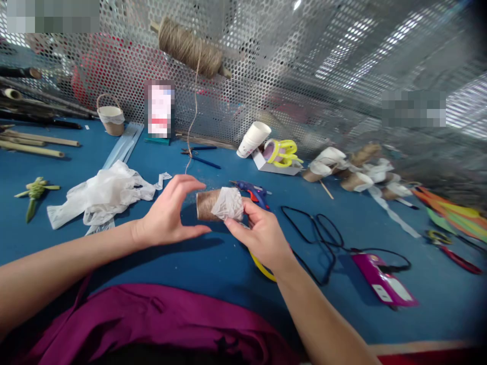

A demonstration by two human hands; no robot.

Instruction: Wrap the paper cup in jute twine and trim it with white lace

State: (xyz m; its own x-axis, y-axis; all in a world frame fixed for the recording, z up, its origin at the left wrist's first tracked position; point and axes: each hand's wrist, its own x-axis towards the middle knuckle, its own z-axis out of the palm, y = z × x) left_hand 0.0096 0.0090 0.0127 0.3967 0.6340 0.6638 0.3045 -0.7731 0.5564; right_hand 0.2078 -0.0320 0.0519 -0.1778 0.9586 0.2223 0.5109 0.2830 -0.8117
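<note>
My right hand (262, 230) grips a small twine-wrapped cup (208, 205) by its lace-covered end. The cup lies sideways above the blue table, with a band of white lace (227, 204) around its right part. To its left, my left hand (171, 210) is spread, thumb and fingers apart around the cup's bare twine end without visibly closing on it. Just behind the cup lies a blue glue gun (254, 193), partly hidden by my right hand. A heap of white lace (110, 192) rests left of my left hand.
A twine spool (190, 48) hangs on the perforated metal screen, its strand trailing down to pliers (203, 157). White paper cups (254, 139), yellow-handled scissors (283, 153) and a small handled basket (112, 120) stand behind. A black cord runs right to a purple power strip (384, 280).
</note>
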